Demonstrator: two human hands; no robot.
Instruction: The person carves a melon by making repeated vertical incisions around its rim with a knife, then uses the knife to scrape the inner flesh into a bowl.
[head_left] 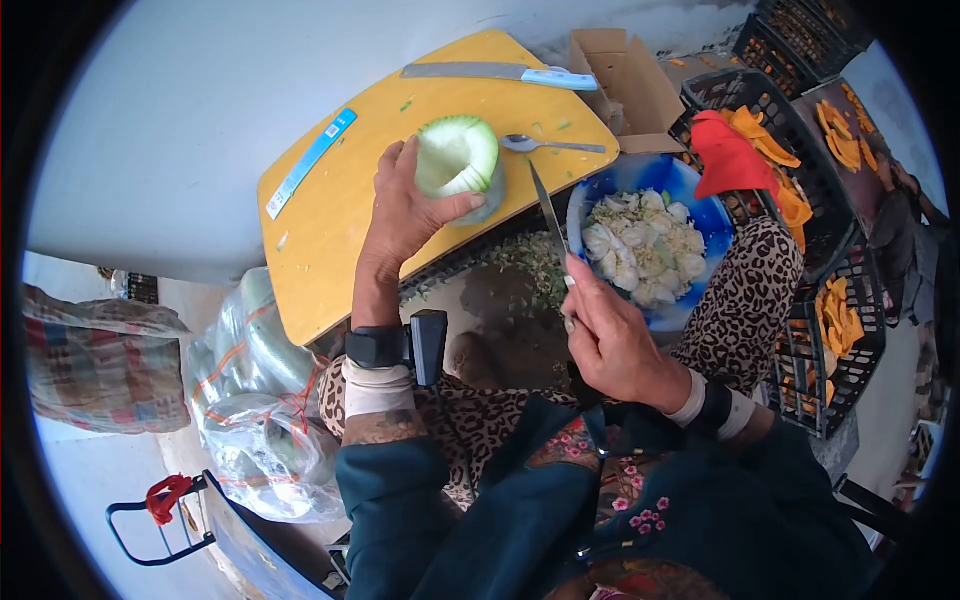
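Note:
On the yellow table sits a hollowed winter melon piece (465,155) with pale flesh and a green rim, its opening facing up. My left hand (405,205) grips it from the near left side, thumb along the front. My right hand (612,335) is closed around the handle of a knife (546,208), whose blade points up and away, apart from the melon. A metal spoon (570,146) lies just right of the melon. Below the knife's right side, a blue-and-white basin (715,215) holds whitish melon pulp and seeds (645,250).
A second knife with a light blue handle (558,78) lies along the table's (330,270) far edge, and a blue strip (312,163) at its left. Beyond stand a cardboard box (630,90) and black crates (820,215) with orange pieces. Plastic-wrapped melons (262,400) lie at left.

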